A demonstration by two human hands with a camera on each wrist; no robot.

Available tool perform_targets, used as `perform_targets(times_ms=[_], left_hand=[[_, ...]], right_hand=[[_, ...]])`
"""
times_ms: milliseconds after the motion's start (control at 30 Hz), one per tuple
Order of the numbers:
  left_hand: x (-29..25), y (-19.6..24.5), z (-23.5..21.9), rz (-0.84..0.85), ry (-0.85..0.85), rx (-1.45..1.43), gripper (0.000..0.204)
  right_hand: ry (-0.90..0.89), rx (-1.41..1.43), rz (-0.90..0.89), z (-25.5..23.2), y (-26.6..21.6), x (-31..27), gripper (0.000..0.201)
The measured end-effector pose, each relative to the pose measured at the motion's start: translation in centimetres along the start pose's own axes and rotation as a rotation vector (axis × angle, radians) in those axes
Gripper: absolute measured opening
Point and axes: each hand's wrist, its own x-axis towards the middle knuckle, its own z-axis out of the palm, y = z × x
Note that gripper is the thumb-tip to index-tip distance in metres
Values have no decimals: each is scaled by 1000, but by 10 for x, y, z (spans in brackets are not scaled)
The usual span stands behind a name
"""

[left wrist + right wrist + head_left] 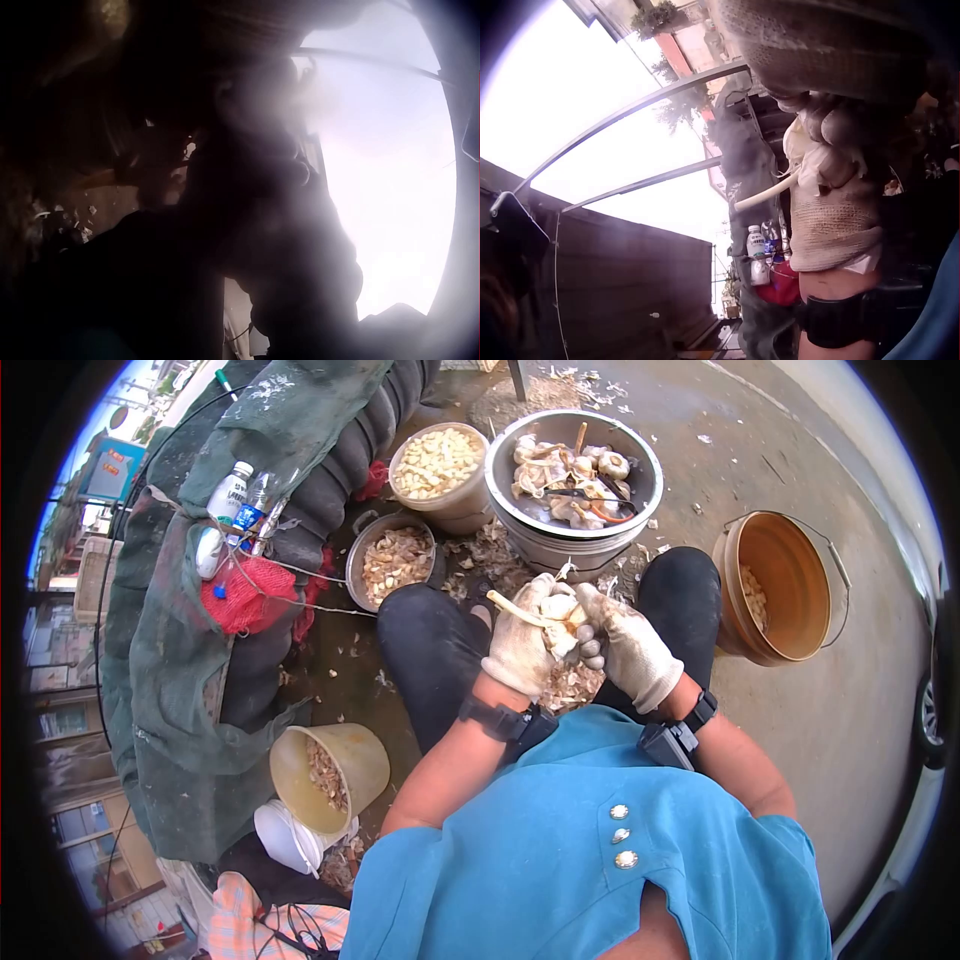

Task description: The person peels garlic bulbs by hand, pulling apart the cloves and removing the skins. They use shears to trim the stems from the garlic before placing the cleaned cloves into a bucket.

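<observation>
Before the knees, the gloved left hand (pixel 522 645) grips a garlic bulb (pixel 562 624) whose pale stem (pixel 513 608) sticks out to the left. The gloved right hand (pixel 640 650) is at the bulb's other side, its fingers curled and its thumb and fingertips at the cloves. Seen in the right wrist view, the bulb (pixel 810 154) has loosened papery skin and its stem points outward, with the right hand (pixel 832 49) over it and the left hand (pixel 836 225) below. The left wrist view is mostly dark, the hands only silhouettes.
A metal basin (pixel 575 422) of garlic bulbs stands ahead. Left of it are a tub of peeled cloves (pixel 437 462) and a pot (pixel 394 563) of skins and cloves. An orange-brown bucket (pixel 800 590) stands right; a cream bucket (pixel 365 765) lies tilted at left. Peelings litter the ground.
</observation>
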Motion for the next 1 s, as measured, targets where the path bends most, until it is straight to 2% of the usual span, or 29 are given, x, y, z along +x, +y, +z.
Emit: perform_targets(times_ms=[33, 67, 100, 133, 200, 233, 300, 367, 433, 467, 533, 600, 667, 733, 767, 833, 900, 967, 1000], left_hand=[[1, -2, -1, 2, -1, 1, 15], [3, -5, -4, 105, 51, 286, 16], [4, -8, -7, 206, 104, 571, 17], [6, -8, -10, 208, 103, 571, 17], [7, -5, -17, 786, 76, 1465, 20], [6, -7, -17, 788, 78, 1467, 20], [3, -10, -14, 677, 117, 1206, 21], [2, -9, -14, 651, 112, 1190, 22], [0, -6, -15, 626, 107, 1173, 23], [-3, -3, -17, 566, 78, 1211, 25], [-8, 0, -15, 507, 51, 1249, 27], [-13, 1, -11, 480, 71, 942, 32], [-15, 0, -15, 532, 35, 921, 35], [-14, 3, -22, 646, -72, 988, 39], [-16, 2, -24, 647, -75, 988, 39], [-26, 5, -17, 379, -21, 704, 39], [-24, 2, -24, 432, -19, 739, 38], [-20, 3, -37, 644, -91, 1187, 39], [-29, 5, -20, 207, 8, 441, 40]], right_hand=[[-25, 128, 90, 1, -4, -2, 28], [-26, 127, 87, 3, -6, -4, 28], [47, -89, 14, 5, -7, -6, 27], [121, -304, -59, 6, -8, -8, 28], [260, -635, -186, 8, -8, -9, 33], [257, -636, -189, 6, -3, -7, 33], [172, -753, -599, 0, 8, -2, 36], [164, -818, -543, -4, 7, -6, 36], [-16, -770, -658, 0, 5, -13, 34], [30, -896, -586, 4, 1, -17, 32], [16, -818, -551, 7, 0, -19, 31], [3, -739, -514, 10, -2, -22, 30], [33, -401, -324, 13, -6, -24, 27], [-9, -399, -298, 1, -7, -20, 27], [-53, -398, -269, -3, -7, -19, 29], [-74, -367, -308, -2, -12, -21, 26], [-54, -250, -250, -4, -16, -19, 27], [-83, -233, -262, -7, -17, -17, 28], [-81, -244, -253, -6, -17, -18, 28]])
